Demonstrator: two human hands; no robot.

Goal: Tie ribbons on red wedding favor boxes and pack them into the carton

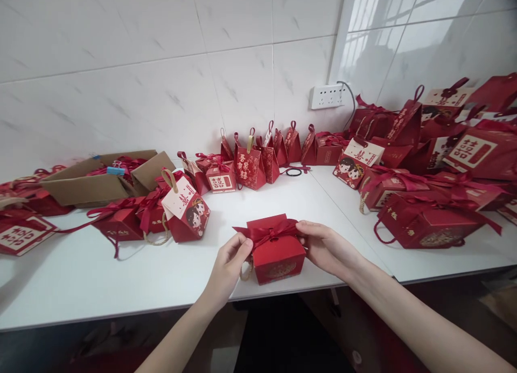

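A small red gift box (278, 254) with a gold pattern on its front stands near the front edge of the white table. Across its top runs a dark red ribbon (272, 234), tied in a bow at the middle. My left hand (232, 257) pinches the ribbon's left end between thumb and forefinger. On the other side, my right hand (323, 246) has its thumb and fingers closed on the ribbon's right end, beside the box. Part of a twisted cord handle (246, 269) shows below my left fingers.
An open cardboard box (86, 187) holding red ribbon and a blue clip sits at the left. Several red boxes (188, 208) stand around it and along the wall. More are piled at the right (432, 222). A power strip (329, 96) hangs on the tiled wall.
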